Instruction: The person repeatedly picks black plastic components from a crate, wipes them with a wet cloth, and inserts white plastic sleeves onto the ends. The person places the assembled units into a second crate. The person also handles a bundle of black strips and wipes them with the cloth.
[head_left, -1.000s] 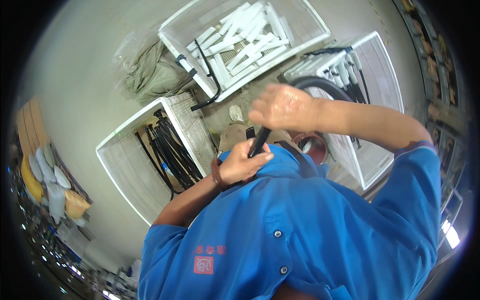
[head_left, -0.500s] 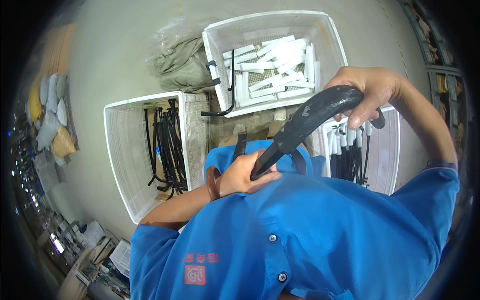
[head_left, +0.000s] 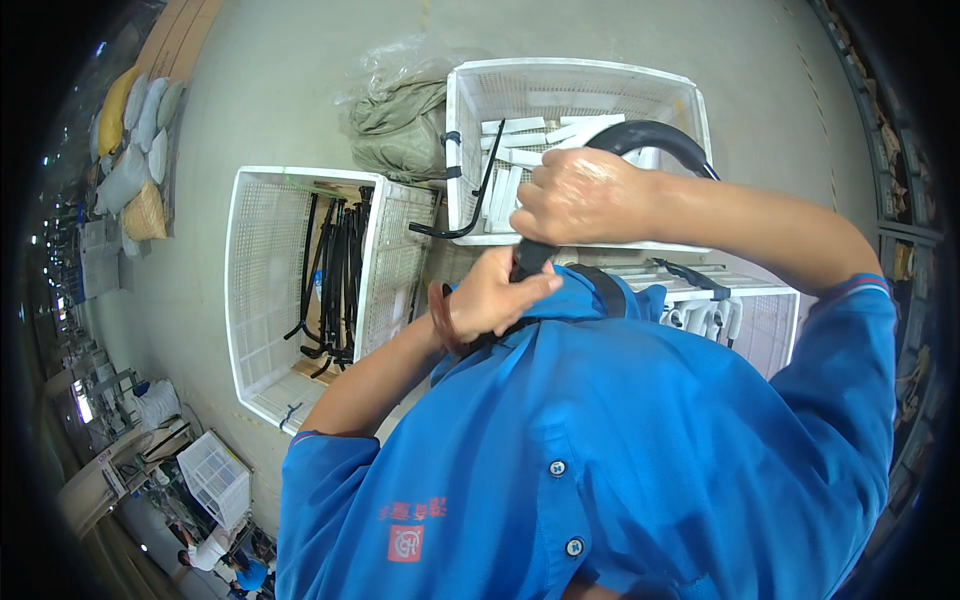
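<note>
A black curved tube [head_left: 655, 138] with a thick foam-like sleeve is held in front of my body, its bend arching up to the right. My right hand [head_left: 585, 198] is wrapped round the sleeve in a fist, its back shiny as if wet. Just below it, my left hand [head_left: 500, 292] grips the lower part of the same tube near my waist. Its lower end is hidden by my left hand and shirt. Behind the hands, a white crate [head_left: 580, 68] holds several white strips [head_left: 515, 127], partly covered by my right hand and the tube.
A thin bent black tube [head_left: 488, 180] leans on the back crate's left side. To the left, another white crate [head_left: 245, 300] holds several black bent tubes [head_left: 338, 270]. A third crate [head_left: 785, 325] with white-ended pieces stands at right. Olive cloth [head_left: 398, 130] lies behind.
My right hand has moved left and down from the curved end along the sleeve, closing round it just above my left hand. The view has shifted slightly.
</note>
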